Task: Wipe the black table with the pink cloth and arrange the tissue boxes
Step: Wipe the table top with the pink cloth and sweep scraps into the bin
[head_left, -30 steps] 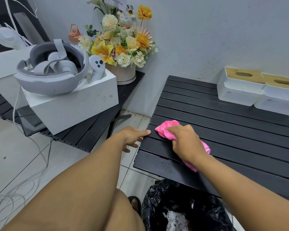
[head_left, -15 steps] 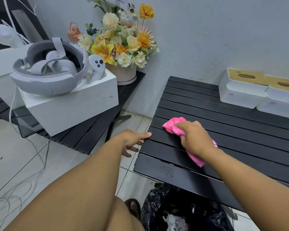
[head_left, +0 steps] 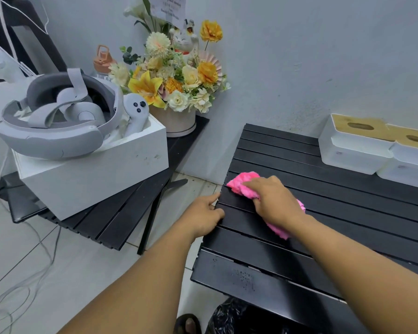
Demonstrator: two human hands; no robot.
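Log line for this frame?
wiping; right hand grips fluffy pink cloth on black slatted table; left hand rests on table edge; white tissue boxes untouched

A white box (head_left: 94, 179) sits on a low black slatted side table (head_left: 111, 220) at the left. It holds 1 grey headset (head_left: 48, 138) and 1 white controller (head_left: 135, 114) standing upright. Behind it, against the pale wall (head_left: 299, 56), a round pot of yellow and cream flowers (head_left: 176, 83) carries a waving cat figurine (head_left: 185, 42). An orange-lidded bottle (head_left: 103, 59) stands just beside the flowers. Pale cables (head_left: 22, 285) trail over the tiled floor (head_left: 82, 273), and a black plastic bag (head_left: 229, 319) shows at the bottom edge.
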